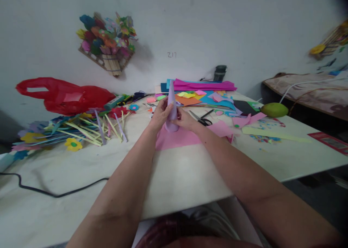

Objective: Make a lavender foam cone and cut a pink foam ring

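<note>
Lavender sheet, rolled into a tall cone (171, 112), stands nearly upright at the centre of the frame, and I see both hands closed on it: the left hand (161, 114) at its left, the right hand (186, 120) lower at its right. Beneath lies a pink sheet (178, 142). Scissors (203, 121) rest just right. On the wall (217, 27), upper centre, "217" (172, 55) is handwritten; print on the red sheet (333, 143), far right, is too small to read.

Table (187, 183) left: bag (65, 99) behind flowers (73, 144) | centre: cone (173, 106) left of scissors (201, 120) | right: fruit (275, 110) | rear: tumbler (220, 73) behind papers (205, 85)
</note>
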Tool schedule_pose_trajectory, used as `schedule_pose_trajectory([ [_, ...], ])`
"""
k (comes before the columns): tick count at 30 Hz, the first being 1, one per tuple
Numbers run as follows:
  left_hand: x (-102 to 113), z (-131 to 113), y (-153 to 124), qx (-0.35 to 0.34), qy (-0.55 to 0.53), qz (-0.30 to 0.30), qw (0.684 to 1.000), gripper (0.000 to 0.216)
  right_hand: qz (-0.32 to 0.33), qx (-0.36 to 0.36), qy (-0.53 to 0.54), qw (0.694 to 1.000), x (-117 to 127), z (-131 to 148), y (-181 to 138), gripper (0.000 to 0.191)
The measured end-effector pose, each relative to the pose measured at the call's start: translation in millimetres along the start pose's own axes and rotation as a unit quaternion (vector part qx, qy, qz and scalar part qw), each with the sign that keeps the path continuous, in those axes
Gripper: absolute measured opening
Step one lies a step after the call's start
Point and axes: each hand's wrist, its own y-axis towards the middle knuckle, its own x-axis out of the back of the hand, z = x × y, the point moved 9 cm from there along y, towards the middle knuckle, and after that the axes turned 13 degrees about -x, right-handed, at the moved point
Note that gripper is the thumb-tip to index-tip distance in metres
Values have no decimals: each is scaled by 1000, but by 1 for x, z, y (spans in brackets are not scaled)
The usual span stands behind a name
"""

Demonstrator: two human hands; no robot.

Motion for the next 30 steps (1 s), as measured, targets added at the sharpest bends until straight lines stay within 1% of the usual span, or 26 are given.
schedule_pose_trajectory([
  [5,-3,-2,1,6,-3,0,1000,46,-3,-7,-15,1000,0,1,-1,65],
  [9,-4,-2,2,0,-7,3,1000,43,2,-9,-7,1000,0,-2,0,63],
  [16,-3,0,1,14,29,-1,999,39,2,-29,-9,1000,-3,-7,1,65],
  [22,-3,-4,2,13,37,-3,999,38,3,-36,-6,999,-3,-8,1,62],
  [27,-5,-6,4,5,46,2,999,37,8,-53,1,999,-3,-7,0,66],
  [30,-6,-7,5,1,62,5,998,36,16,-47,16,999,-5,-6,-1,68],
])
